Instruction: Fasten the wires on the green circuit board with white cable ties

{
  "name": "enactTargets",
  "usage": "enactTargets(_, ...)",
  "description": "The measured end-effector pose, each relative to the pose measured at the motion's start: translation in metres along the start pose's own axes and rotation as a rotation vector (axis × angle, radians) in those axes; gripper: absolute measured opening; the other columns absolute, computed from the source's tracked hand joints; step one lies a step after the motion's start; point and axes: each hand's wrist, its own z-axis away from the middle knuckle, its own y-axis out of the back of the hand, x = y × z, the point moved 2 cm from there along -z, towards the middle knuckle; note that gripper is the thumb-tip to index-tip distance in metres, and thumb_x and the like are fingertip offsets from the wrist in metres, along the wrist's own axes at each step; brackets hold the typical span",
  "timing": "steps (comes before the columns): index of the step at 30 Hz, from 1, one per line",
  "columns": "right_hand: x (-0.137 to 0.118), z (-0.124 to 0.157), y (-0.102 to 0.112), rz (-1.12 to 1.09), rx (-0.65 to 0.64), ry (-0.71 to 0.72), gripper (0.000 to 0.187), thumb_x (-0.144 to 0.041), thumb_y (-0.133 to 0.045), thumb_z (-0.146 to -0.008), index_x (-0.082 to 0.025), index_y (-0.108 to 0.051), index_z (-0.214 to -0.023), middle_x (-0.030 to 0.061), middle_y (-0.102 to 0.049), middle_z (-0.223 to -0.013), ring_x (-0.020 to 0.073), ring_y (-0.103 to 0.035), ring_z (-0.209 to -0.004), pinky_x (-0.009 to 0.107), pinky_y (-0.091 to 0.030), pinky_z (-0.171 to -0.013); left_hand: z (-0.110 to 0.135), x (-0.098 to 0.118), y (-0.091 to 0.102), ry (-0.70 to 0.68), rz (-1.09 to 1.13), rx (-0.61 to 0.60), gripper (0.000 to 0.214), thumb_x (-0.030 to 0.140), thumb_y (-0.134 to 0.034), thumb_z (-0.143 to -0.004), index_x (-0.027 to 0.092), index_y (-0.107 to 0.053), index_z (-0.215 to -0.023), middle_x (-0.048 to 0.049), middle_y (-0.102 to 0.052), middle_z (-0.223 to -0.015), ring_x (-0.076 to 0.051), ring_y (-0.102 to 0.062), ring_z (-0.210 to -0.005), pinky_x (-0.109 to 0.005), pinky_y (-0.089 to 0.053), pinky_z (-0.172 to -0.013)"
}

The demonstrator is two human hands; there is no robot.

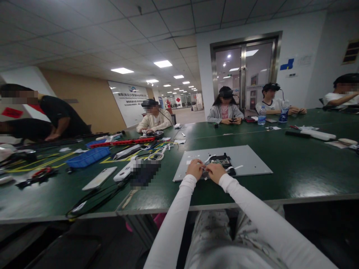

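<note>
My left hand (195, 169) and my right hand (215, 172) meet over the near edge of a flat grey panel (252, 160). Both have their fingers bent and pressed together, closed on something small between them that I cannot make out. Just beyond my right hand, a black bracket with a green circuit board (221, 160) sits on the panel. A white strip (238, 167) sticks out to the right of the bracket. White labels (193, 157) show on the panel behind my left hand.
Left of the panel lie a white phone (100, 178), a white power strip (123, 172) with dark cables, and a blue tray (88, 157). Bottles (261, 116) stand at the far right. Several people sit across the green table (303, 164). Its front edge runs close before me.
</note>
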Motion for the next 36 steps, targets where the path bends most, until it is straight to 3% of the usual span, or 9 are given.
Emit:
enactTargets(20, 0.0004, -0.0001, -0.0011, -0.003, -0.007, -0.002, 0.022, -0.011, -0.041, -0.07, -0.018, -0.057, -0.083, 0.0048, -0.059, -0.087, 0.0149, -0.051, -0.084, 0.027, -0.033, -0.077, 0.0006, 0.0, -0.0003, -0.005, 0.025, -0.029, 0.025, 0.008, -0.048, -0.067, 0.022, -0.068, -0.071, -0.0018, -0.055, -0.095, -0.016, -0.042, -0.099, -0.031, -0.034, -0.091)
enactTargets(29, 0.001, -0.0001, -0.0018, -0.001, -0.007, 0.002, 0.022, -0.011, -0.04, -0.071, -0.017, -0.057, -0.083, 0.0053, -0.059, -0.088, 0.0155, -0.05, -0.084, 0.027, -0.032, -0.077, 0.0014, 0.001, -0.0021, -0.069, 0.018, -0.026, 0.024, 0.008, -0.049, -0.066, 0.021, -0.068, -0.071, -0.0022, -0.056, -0.093, -0.017, -0.042, -0.097, -0.031, -0.035, -0.09)
enactTargets(36, 0.0039, 0.0005, -0.0009, -0.02, 0.047, -0.013, 0.021, -0.012, -0.041, -0.071, -0.019, -0.057, -0.083, 0.0044, -0.058, -0.089, 0.015, -0.05, -0.085, 0.026, -0.032, -0.077, 0.0009, -0.0003, -0.005, -0.079, 0.024, -0.032, 0.025, 0.007, -0.049, -0.065, 0.021, -0.068, -0.071, -0.0019, -0.056, -0.092, -0.016, -0.043, -0.094, -0.03, -0.035, -0.089)
